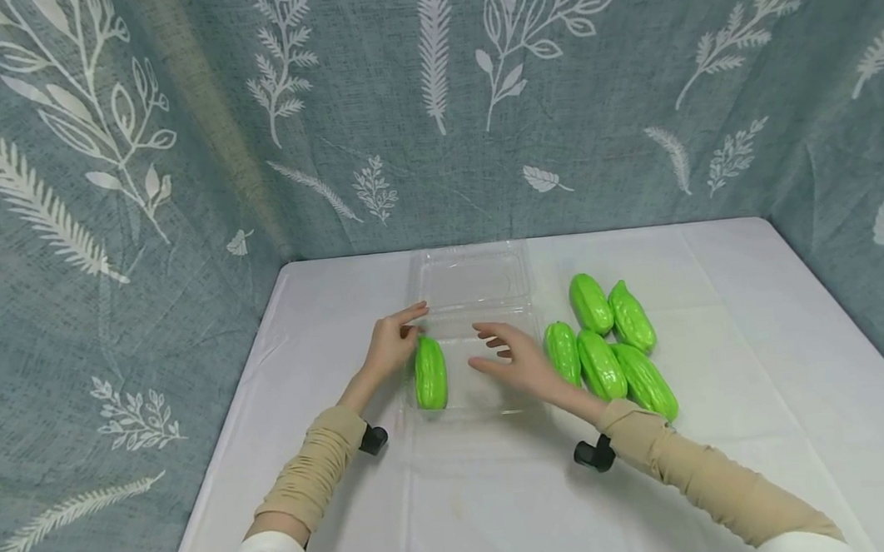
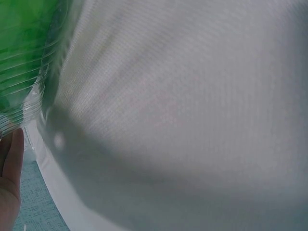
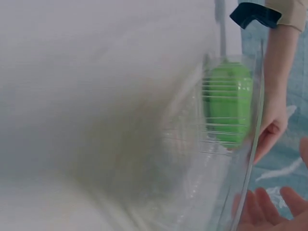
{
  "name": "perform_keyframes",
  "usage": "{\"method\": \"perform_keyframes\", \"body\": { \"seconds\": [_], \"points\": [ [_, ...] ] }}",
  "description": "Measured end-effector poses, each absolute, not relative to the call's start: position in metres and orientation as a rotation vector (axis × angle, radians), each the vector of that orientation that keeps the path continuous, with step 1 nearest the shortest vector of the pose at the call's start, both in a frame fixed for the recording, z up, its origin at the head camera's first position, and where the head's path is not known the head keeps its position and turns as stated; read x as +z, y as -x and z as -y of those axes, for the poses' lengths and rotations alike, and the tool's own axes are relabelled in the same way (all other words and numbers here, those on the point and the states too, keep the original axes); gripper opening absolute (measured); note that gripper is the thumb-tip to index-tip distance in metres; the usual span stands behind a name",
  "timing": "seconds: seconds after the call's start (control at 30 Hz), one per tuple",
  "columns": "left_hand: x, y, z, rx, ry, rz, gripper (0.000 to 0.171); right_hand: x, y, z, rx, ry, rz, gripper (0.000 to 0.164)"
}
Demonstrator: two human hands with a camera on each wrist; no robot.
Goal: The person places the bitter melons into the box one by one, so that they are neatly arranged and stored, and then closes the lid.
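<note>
A clear plastic clamshell container point(image 1: 479, 412) lies on the white table with its lid point(image 1: 472, 276) folded back. One ridged green bitter melon point(image 1: 430, 375) rests lengthwise along the left side of its tray. My left hand point(image 1: 391, 344) holds the tray's left rim near the hinge, beside the melon's far end. In the left wrist view, its fingers point(image 2: 13, 156) lie right at the ribbed outer wall. Over the tray's right half, my right hand point(image 1: 517, 362) hovers with fingers spread and nothing in them.
Several loose bitter melons point(image 1: 601, 363) lie close together to the right of the container, by the right forearm. White cloth point(image 1: 453, 492) covers the table. A blue-green leaf-patterned curtain point(image 1: 403, 103) hangs along the back and sides.
</note>
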State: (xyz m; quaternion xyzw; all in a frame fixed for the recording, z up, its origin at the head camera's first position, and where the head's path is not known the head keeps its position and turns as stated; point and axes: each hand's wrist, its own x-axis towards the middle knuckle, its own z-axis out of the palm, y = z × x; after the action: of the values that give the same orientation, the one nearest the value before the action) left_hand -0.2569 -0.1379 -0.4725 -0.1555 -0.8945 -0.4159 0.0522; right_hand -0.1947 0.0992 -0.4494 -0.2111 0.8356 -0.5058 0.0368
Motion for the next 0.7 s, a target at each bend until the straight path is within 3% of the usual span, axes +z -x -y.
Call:
{"method": "perform_keyframes", "body": {
  "seconds": [0.3,0.7],
  "points": [
    [-0.472,0.257,0.137,-1.284,0.465,2.721,0.038,-0.451,0.187,-0.114,-1.657,0.637,-2.587,0.048],
    [-0.471,0.256,0.137,-1.293,0.475,2.715,0.037,-0.441,0.182,-0.157,-1.698,0.521,-2.617,0.052]
  ]
}}
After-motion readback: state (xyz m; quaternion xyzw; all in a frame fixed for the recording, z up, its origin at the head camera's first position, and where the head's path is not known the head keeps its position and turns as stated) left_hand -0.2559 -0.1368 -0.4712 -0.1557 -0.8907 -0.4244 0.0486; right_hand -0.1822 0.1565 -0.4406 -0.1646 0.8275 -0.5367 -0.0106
